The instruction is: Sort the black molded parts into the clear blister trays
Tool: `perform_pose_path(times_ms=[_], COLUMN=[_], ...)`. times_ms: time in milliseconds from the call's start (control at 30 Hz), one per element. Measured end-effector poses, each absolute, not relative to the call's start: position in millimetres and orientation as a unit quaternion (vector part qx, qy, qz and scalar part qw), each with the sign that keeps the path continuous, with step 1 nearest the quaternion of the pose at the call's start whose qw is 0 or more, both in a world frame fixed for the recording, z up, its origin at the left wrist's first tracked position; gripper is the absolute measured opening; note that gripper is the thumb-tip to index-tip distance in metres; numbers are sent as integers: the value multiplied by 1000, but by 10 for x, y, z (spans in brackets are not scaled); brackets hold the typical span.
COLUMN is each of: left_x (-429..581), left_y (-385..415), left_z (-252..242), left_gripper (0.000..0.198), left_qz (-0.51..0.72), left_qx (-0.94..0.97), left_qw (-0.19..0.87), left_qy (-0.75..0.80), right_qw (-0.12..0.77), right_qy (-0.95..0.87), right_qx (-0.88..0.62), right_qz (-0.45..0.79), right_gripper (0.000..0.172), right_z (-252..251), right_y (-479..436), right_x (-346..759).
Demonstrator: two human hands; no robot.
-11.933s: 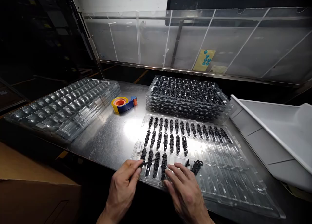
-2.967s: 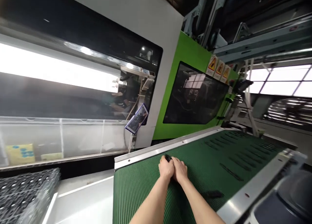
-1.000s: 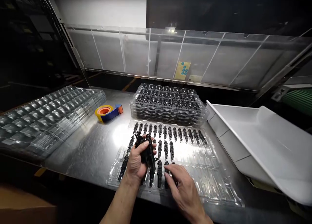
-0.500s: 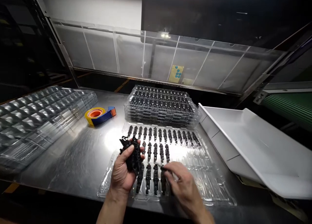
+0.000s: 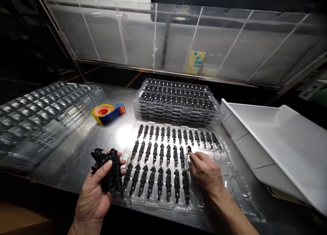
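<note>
A bunch of black plastic parts is clasped in my left hand, thumb across the top, left of the clear tray. My right hand pinches one black plastic part at the middle row of the clear plastic tray; the fingers hide most of that part. Matching narrow black parts lie in slots in three rows. The back row runs nearly the tray's whole width. In the middle and front rows, the parts occupy the left side, up to my right hand.
Behind the tray stands a stack of filled clear trays. A tape dispenser with yellow tape lies at left, beside stacked clear trays. A large white bin stands at right. A clear panel hangs across the back.
My right hand has moved from the front row to the middle row, now with a part there. My left hand has shifted left, off the tray. The view has shifted too.
</note>
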State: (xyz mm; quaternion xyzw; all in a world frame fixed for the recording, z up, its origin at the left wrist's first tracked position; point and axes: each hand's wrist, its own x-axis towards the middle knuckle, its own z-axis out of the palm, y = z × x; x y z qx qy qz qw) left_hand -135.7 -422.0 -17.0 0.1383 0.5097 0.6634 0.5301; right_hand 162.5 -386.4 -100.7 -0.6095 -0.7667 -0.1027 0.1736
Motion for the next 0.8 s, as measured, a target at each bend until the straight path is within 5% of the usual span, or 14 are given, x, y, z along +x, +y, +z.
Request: perform_pose_path(times_ms=[233,400,633,800], left_x=[-1386,-1322,-1414,-1386], left_y=[-4384,-4446,-4454,-4549], left_z=[-290,-290,-292,-285], left_gripper=[32,35,30,29], left_qz=[647,634,649,640], left_qx=[131,137,141,121], left_qw=[543,578,555,561], left_qy=[518,495,501,511], right_qw=[132,87,237,198], right_qy=[-815,-807,-805,-839], right_qx=[-556,-581,-538,-468], right_qz=[-94,-62,85,196], right_gripper=[33,54,28,39], right_z=[-1142,-1060,-788,-691], right_y=[-3908,-3955,-4102,-4149], right_x=[1770,1833,1046,304])
